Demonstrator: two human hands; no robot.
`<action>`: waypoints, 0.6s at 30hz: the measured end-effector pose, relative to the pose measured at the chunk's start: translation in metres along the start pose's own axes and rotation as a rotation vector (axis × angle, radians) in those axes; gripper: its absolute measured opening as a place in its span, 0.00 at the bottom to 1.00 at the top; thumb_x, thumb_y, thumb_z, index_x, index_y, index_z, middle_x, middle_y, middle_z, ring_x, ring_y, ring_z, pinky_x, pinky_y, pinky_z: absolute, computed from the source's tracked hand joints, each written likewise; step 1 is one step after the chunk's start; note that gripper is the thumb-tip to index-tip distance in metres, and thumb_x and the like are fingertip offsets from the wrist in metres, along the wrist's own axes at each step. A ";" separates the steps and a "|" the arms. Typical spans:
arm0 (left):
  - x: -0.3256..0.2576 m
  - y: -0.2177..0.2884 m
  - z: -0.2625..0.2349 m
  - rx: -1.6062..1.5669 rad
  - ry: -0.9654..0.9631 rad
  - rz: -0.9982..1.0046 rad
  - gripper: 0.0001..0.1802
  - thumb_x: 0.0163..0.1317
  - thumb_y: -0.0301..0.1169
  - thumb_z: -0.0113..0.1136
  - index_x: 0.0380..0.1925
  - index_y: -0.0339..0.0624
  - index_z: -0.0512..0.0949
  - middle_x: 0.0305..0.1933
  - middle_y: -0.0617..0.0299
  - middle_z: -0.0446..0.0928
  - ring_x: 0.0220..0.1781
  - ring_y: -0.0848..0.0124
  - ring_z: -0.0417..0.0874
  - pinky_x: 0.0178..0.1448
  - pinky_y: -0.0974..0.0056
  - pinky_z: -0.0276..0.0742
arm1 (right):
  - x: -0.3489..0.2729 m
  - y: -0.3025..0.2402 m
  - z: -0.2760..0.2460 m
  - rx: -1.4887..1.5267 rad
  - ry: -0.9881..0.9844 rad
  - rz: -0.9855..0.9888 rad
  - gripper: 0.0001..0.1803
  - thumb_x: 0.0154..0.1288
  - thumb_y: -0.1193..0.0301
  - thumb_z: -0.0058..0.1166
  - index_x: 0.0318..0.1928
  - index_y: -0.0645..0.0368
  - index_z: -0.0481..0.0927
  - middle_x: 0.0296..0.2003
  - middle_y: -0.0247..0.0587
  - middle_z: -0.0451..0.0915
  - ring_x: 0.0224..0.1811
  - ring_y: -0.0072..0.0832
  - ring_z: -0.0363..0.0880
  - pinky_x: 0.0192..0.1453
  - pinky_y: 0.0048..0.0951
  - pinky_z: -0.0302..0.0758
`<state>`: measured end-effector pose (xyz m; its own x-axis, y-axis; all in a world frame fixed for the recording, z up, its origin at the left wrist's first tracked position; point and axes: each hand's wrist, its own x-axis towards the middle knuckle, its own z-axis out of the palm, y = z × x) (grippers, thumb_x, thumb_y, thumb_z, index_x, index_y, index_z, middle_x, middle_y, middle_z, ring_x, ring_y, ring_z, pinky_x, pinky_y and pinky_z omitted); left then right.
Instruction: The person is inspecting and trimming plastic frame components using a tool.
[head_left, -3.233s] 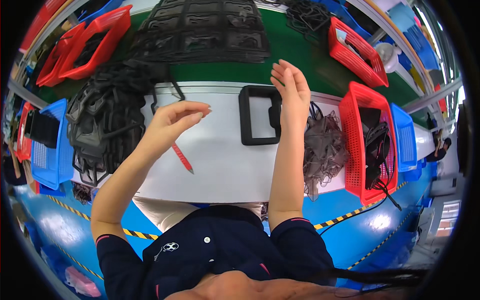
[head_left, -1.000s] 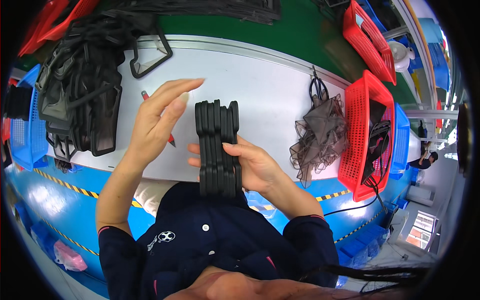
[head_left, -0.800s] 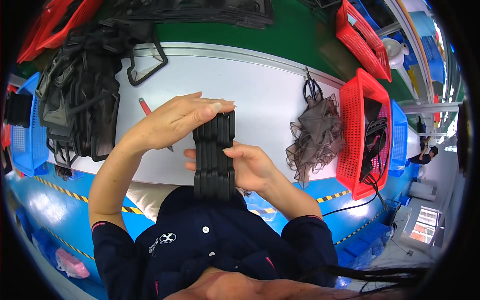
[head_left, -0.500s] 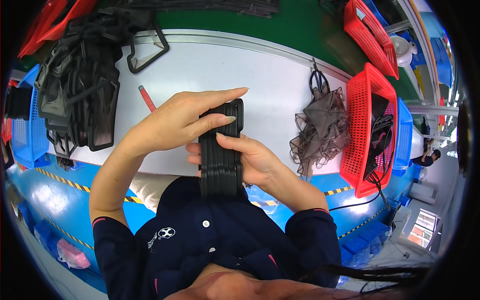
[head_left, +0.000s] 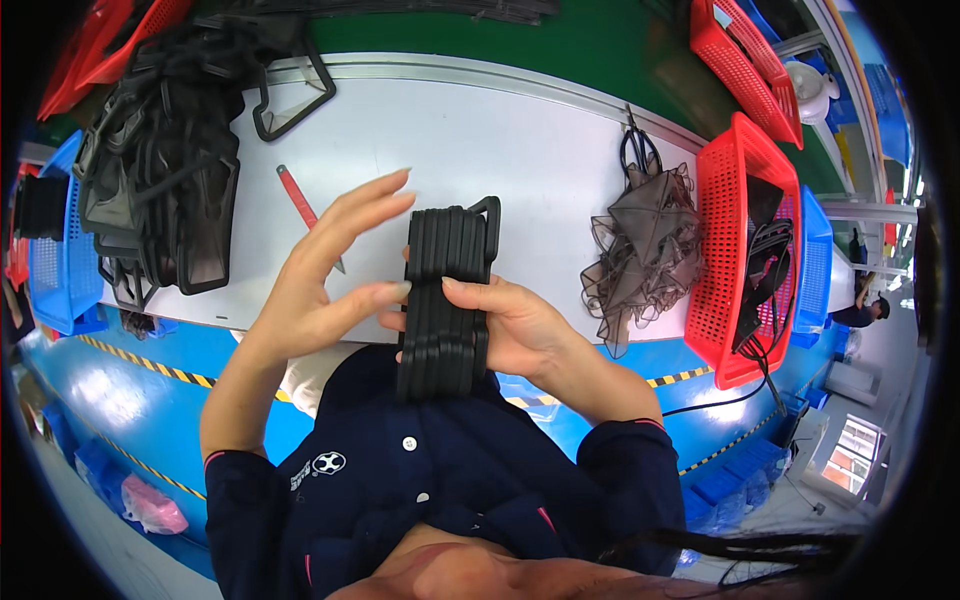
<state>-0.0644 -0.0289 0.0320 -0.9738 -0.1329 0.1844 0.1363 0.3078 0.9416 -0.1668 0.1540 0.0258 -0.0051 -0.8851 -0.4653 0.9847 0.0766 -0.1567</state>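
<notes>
A thick stack of black frame-like pieces [head_left: 443, 300] stands on edge in front of my chest, over the table's near edge. Round its right side my right hand [head_left: 515, 325] is closed, thumb on the near face and some fingertips showing at the left side. One frame at the stack's upper right sticks up a little above the others. Just left of the stack is my left hand [head_left: 325, 270], fingers spread and holding nothing; its thumb tip is close to the stack's left side. Behind that hand lies a red-handled pen-like tool [head_left: 297, 198] with a pointed grey tip.
On the white table [head_left: 450, 130], a large heap of black mesh frames [head_left: 165, 200] fills the left side. Dark sheer ruffled pieces [head_left: 650, 245] lie at the right, beside a red basket [head_left: 715, 260] of black parts and cords. A blue basket [head_left: 55, 260] stands at far left.
My left hand has come off the top of the stack and moved left, its fingers spreading. More of the red tool shows. My right hand keeps hold of the stack.
</notes>
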 end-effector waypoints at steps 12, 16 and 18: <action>-0.037 0.002 0.004 -0.097 -0.032 -0.067 0.27 0.45 0.29 0.62 0.51 0.46 0.75 0.67 0.47 0.57 0.71 0.51 0.54 0.69 0.51 0.52 | 0.011 0.010 0.010 -0.201 0.088 -0.036 0.25 0.57 0.79 0.55 0.56 0.58 0.66 0.51 0.48 0.72 0.52 0.42 0.75 0.51 0.46 0.78; -0.053 0.000 0.009 -0.178 0.046 -0.118 0.26 0.46 0.27 0.60 0.51 0.45 0.75 0.68 0.48 0.56 0.71 0.52 0.52 0.69 0.52 0.51 | 0.015 0.016 0.020 -0.265 0.103 -0.066 0.24 0.57 0.79 0.55 0.55 0.59 0.66 0.48 0.46 0.73 0.51 0.40 0.75 0.51 0.44 0.78; -0.060 -0.003 0.009 -0.222 0.077 -0.128 0.25 0.47 0.26 0.59 0.50 0.45 0.75 0.68 0.48 0.57 0.71 0.53 0.53 0.69 0.52 0.51 | 0.018 0.020 0.024 -0.293 0.121 -0.059 0.24 0.57 0.79 0.55 0.55 0.59 0.66 0.46 0.45 0.74 0.51 0.39 0.76 0.51 0.43 0.79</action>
<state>-0.0077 -0.0130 0.0159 -0.9703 -0.2310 0.0724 0.0576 0.0705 0.9958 -0.1426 0.1287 0.0356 -0.0992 -0.8322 -0.5455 0.8902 0.1708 -0.4224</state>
